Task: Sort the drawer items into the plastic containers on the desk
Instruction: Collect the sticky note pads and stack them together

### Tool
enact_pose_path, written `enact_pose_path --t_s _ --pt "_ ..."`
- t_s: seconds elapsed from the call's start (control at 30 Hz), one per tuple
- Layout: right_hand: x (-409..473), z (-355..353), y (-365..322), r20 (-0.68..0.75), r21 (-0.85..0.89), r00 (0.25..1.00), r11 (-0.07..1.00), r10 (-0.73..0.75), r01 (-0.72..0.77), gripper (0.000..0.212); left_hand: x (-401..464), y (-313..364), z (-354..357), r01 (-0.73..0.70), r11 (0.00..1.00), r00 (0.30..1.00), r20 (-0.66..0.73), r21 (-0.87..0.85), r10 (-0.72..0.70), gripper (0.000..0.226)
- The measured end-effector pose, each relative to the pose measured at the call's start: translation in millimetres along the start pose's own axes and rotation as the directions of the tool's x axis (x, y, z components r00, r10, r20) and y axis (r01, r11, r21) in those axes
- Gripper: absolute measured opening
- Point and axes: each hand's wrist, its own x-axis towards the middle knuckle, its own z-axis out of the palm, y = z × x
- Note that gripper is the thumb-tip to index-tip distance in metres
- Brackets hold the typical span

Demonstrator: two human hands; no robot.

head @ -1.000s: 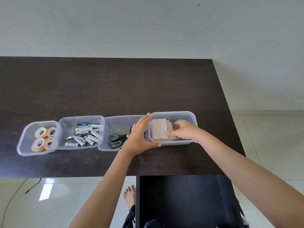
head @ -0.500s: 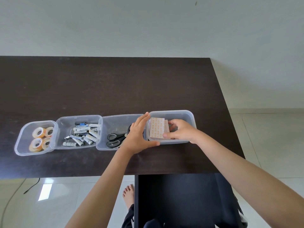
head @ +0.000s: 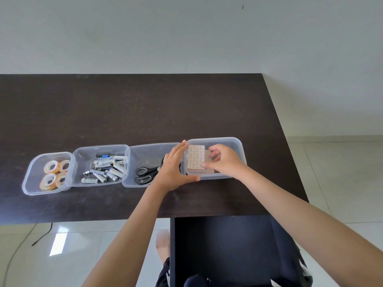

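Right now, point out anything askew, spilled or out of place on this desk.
Little stands out. The four containers sit in a row, each with one kind of item. Only the patterned sheets in the rightmost container are unsettled: the right hand pinches them while the left hand steadies the container. The batteries lie jumbled but contained.

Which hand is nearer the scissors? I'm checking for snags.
Left. The left hand lies over the scissors blades; the right hand is one container over, pinching adhesive pads.

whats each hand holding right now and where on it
Right hand pinches the near right edge of the sticky pads. Left hand braces their container's left corner.
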Motion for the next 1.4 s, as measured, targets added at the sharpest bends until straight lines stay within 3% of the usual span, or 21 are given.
enact_pose_path --t_s 0.4,0.57,0.83,1.07,1.17,1.27,1.4 --pt "0 4 -8 0.107 -0.004 0.993 0.999 -0.043 0.043 0.059 0 -3 1 -0.015 1.000 1.000 -0.016 0.002 0.015 0.107" --pt "4 4 -14 0.173 0.065 0.985 0.998 -0.015 0.004 0.073 0 -1 1 -0.003 1.000 1.000 -0.013 0.002 0.003 0.106" --pt "18 -2 -17 0.281 0.069 0.960 0.998 -0.008 -0.012 0.045 1 -1 1 0.003 1.000 1.000 -0.011 0.009 -0.003 0.106" --pt "19 -1 -18 0.293 0.030 0.956 1.000 -0.010 0.002 0.048 0 0 1 0.012 1.000 1.000 -0.002 0.025 -0.012 0.106" --pt "13 1 -15 0.242 0.028 0.970 1.000 -0.008 0.001 0.058 -1 6 -2 0.039 0.994 0.999 -0.004 0.098 -0.039 0.104" --pt "-3 4 -12 0.083 -0.008 0.996 1.000 -0.027 0.028 0.062 -3 16 -2 0.060 0.972 0.998 -0.013 0.228 -0.059 0.102" --pt "-41 2 -1 -0.229 0.010 0.944 0.970 -0.236 0.244 0.033 -19 28 5 0.016 0.975 0.993 -0.120 0.223 0.011 0.097"
